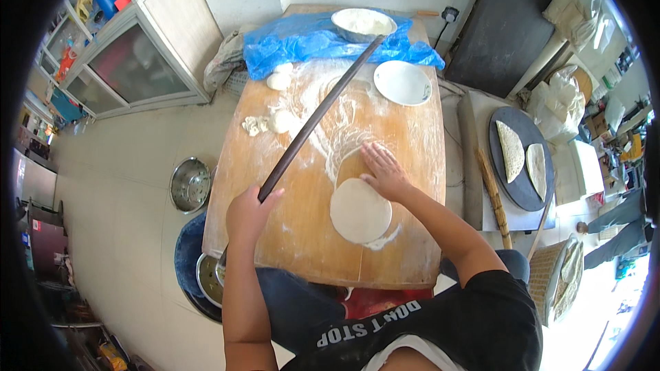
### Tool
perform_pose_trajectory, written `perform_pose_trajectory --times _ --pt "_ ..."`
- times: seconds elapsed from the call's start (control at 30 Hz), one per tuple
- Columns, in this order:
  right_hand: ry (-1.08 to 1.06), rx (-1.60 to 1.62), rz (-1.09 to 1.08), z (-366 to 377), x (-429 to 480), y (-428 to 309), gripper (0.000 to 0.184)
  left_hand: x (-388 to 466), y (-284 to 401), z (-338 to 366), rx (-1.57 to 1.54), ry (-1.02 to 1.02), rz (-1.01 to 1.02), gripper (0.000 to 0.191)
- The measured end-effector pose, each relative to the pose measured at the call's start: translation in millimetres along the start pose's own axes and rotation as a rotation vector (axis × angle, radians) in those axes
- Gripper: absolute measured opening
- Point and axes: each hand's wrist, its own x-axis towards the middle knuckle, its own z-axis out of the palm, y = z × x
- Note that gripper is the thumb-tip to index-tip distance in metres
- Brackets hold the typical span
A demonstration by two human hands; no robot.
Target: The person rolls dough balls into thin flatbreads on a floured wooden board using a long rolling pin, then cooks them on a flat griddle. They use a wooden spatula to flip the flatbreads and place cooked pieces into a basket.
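My left hand [251, 215] grips a long dark wooden rolling pin [319, 113] near its lower part. The pin slants across the table up to the rim of a flour bowl [364, 24]. Palm down, my right hand [384, 169] lies on the floured wooden table [289, 216] with its fingers stretched out. Its thumb is at the upper edge of a flat round sheet of dough [361, 211]; I cannot tell whether it touches. On the table's left side are dough balls [279, 81] and a lump of dough scraps [255, 125].
A white plate [402, 83] and blue plastic sheeting [294, 44] lie toward the back. To the right, a round black griddle [518, 196] carries two folded flatbreads [510, 152] beside a wooden stick [494, 198]. Metal bowls [191, 185] stand left; a wicker basket [546, 278] is at lower right.
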Motion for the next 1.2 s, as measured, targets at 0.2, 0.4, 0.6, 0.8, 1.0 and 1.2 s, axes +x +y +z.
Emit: perform_pose_trajectory --times 0.2,0.4,0.6,0.8,1.0,1.2 --pt "0.161 -0.013 0.370 9 107 45 0.083 -12 1 -20 0.001 0.093 -0.095 0.047" --pt "0.194 0.028 0.519 21 228 76 0.088 -12 -3 -32 -0.018 0.117 -0.200 0.045" --pt "0.221 0.049 0.180 27 325 110 0.069 -5 -13 -31 -0.083 0.091 -0.265 0.042" --pt "0.190 0.066 -0.450 30 288 89 0.053 -2 -15 -28 -0.043 0.108 -0.214 0.043" --pt "-0.379 0.674 -0.538 -19 42 44 0.050 -4 -16 -31 -0.094 0.067 -0.149 0.047" --pt "-0.041 0.389 0.149 -27 -9 -6 0.061 -9 -18 -22 -0.173 0.125 -0.056 0.047"
